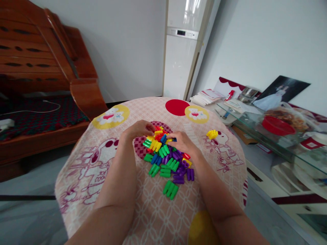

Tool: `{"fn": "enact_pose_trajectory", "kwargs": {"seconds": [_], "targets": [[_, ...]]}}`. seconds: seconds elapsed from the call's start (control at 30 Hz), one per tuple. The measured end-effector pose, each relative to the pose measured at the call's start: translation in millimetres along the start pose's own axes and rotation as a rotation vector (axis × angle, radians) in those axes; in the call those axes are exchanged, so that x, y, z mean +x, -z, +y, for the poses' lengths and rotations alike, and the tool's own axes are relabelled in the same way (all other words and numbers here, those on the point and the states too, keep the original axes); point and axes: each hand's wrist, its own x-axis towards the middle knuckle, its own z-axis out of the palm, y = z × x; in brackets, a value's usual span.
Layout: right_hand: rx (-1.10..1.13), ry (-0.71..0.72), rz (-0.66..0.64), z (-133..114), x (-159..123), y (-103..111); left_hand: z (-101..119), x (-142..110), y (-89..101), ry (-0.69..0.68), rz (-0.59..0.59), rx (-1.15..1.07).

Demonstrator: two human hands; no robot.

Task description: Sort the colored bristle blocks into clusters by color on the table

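Note:
A heap of bullet-shaped plastic building blocks (165, 163) in green, purple, blue, yellow and red lies on the round table. My left hand (139, 130) is at the heap's far left edge, fingers curled down by the red and yellow blocks; whatever is between its fingertips is hidden. From the right, my right hand (181, 142) reaches over the heap, its fingers closed at a yellow building block (169, 140) beside blue ones. Nearest to me lies a green block (170, 189). Apart on the right sits a cluster of yellow blocks (212, 134).
A patterned cloth (158, 217) covers the table. At left stands a wooden bench (84, 92) with a cable on its seat. To the right, a glass shelf (255, 126) holds papers, a red bowl (278, 126) and a photo. A tall white cabinet unit (182, 61) stands behind.

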Motion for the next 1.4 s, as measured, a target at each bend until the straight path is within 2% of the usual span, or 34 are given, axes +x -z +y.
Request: {"fn": "enact_pose_trajectory", "kwargs": {"seconds": [0.1,0.3,0.5,0.67,0.93,1.23,1.4], "targets": [[0.021,0.089,-0.086,-4,0,-2,-5,3,1.9,0.021,0.004,0.073],[-0.057,0.133,-0.181,1,-1,-2,-11,7,-1.0,0.027,-0.027,0.091],[0.01,-0.002,-0.057,6,-1,-8,-11,4,-2.0,0.021,0.01,0.051],[0.001,-0.013,-0.052,3,-1,-12,-12,5,-2.1,0.054,0.068,-0.025],[-0.056,-0.066,0.111,3,2,-14,-14,10,-2.7,0.028,0.103,-0.085],[-0.04,0.042,-0.097,6,1,-16,-12,9,-4.4,0.038,0.085,-0.103],[-0.112,0.062,-0.116,3,1,-20,-13,10,-4.2,0.04,0.1,-0.085]]}}
